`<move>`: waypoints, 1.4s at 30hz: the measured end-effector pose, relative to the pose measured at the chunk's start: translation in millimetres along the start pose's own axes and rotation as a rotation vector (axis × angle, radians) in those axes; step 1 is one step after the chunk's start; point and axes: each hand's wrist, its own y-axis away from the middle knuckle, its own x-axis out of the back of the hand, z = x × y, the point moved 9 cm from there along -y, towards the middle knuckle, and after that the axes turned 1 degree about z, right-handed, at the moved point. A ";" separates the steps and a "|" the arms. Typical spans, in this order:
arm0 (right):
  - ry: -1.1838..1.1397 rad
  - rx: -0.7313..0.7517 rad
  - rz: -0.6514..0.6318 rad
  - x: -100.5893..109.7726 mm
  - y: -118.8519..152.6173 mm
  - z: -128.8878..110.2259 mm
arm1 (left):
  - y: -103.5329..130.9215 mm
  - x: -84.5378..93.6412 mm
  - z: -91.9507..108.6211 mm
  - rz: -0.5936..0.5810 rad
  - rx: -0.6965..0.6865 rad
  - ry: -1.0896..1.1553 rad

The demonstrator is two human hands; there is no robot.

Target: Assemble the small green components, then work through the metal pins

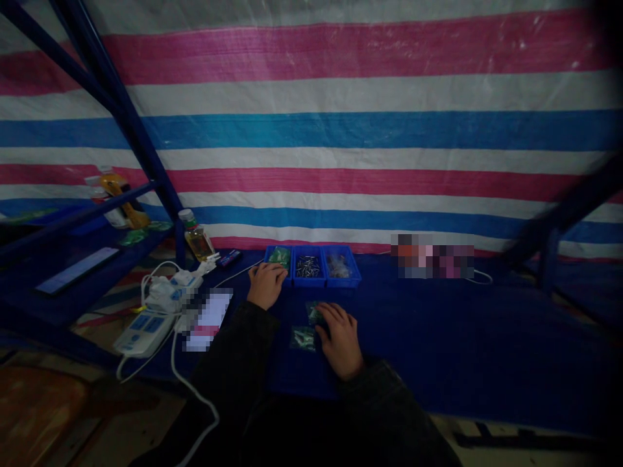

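Observation:
My left hand (265, 284) reaches to the front of the left blue bin, its fingers stretched over the edge by the green packets (279, 255) inside. Its fingertips are partly hidden. My right hand (341, 338) rests low over the table, thumb apart from the fingers. Its fingertips touch a small clear packet with a green tint (312, 312). Just nearer to me lies a second such packet (302, 338), with pale bits inside. The middle bin (309, 281) holds many small metal pieces, perhaps screws. In the right bin (343, 282) are pale, clear-looking small items.
To the left are a phone with a lit screen (209, 321), a white power strip (146, 332) with plugs and cables, and a bottle (197, 237). Blue metal posts (141, 149) frame the blue table (438, 344). Striped sheeting (341, 139) hangs behind.

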 end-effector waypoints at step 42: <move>0.106 -0.080 0.181 22.9 -8.9 9.7 | 86.5 12.5 54.2 -0.022 -0.047 0.511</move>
